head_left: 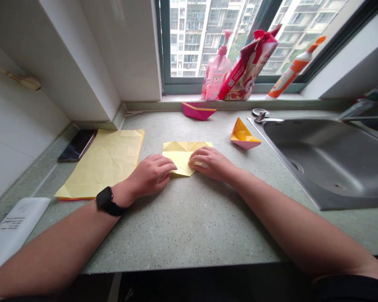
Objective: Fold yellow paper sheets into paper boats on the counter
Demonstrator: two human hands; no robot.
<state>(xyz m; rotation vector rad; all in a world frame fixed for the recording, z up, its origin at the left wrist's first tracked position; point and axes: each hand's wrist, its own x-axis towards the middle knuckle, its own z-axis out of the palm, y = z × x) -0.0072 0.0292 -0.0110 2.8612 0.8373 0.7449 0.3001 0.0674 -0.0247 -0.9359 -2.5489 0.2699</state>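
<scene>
A small creased sheet of yellow folding paper [180, 157] lies on the countertop in front of me, with fold lines across its upper band. My left hand [154, 173], wearing a black watch [104, 197] at the wrist, has its curled fingers on the paper's lower left edge. At the right side of the sheet, my right hand [211, 162] has its fingers bent together on the paper near its middle; the thumb is partly hidden. Beyond them sit a magenta folded paper boat [199, 112] and, to the right, an orange and pink paper boat [245, 136].
Left of my hands lies a stack of yellow paper [103, 163], beside a dark phone [77, 144] and a white device [14, 230]. A steel sink [327, 155] is on the right. A pink pump bottle [216, 75], a red bag [248, 67] and an orange-white bottle [291, 73] line the windowsill.
</scene>
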